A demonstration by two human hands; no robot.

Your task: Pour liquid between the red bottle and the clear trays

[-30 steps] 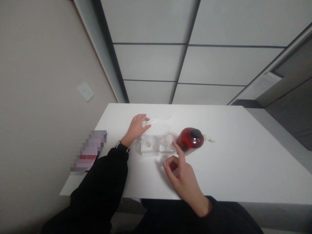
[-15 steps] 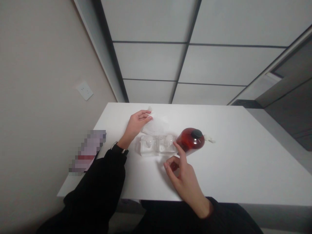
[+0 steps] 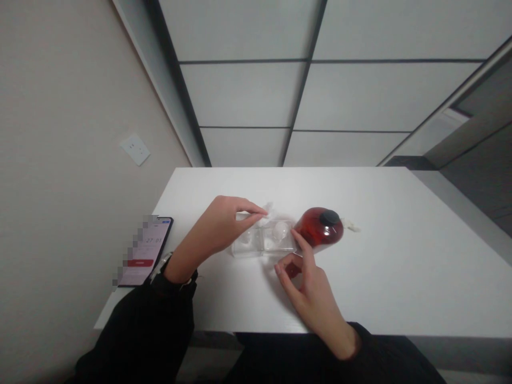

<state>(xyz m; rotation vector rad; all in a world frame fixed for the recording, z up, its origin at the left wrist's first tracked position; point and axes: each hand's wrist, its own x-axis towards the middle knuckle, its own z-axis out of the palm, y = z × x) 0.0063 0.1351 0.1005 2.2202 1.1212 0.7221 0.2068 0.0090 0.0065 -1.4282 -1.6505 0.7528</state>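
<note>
My left hand (image 3: 230, 221) reaches over the back of a clear two-part box (image 3: 246, 248), thumb and fingers pinched on a thin, whitish, see-through sheet (image 3: 269, 207). Whether it is plastic or tissue is too blurred to tell. A round, pale lump (image 3: 281, 230) sits in the box's right compartment; another pale shape in the left one is partly hidden by my left hand. My right hand (image 3: 306, 282) is at the box's front right corner. Its index finger is stretched out to the box's right edge, while the thumb and other fingers curve loosely with nothing visible between them.
A red-brown bottle (image 3: 316, 226) with a black cap stands right beside the box. Behind it lies a small crumpled white scrap (image 3: 351, 225). A phone (image 3: 148, 250) lies at the left edge of the white table (image 3: 380, 266), near the wall.
My left hand has moved right and nearer, from beyond the box to above its back edge, bringing the thin sheet with it. My right hand stays at the box's right side.
</note>
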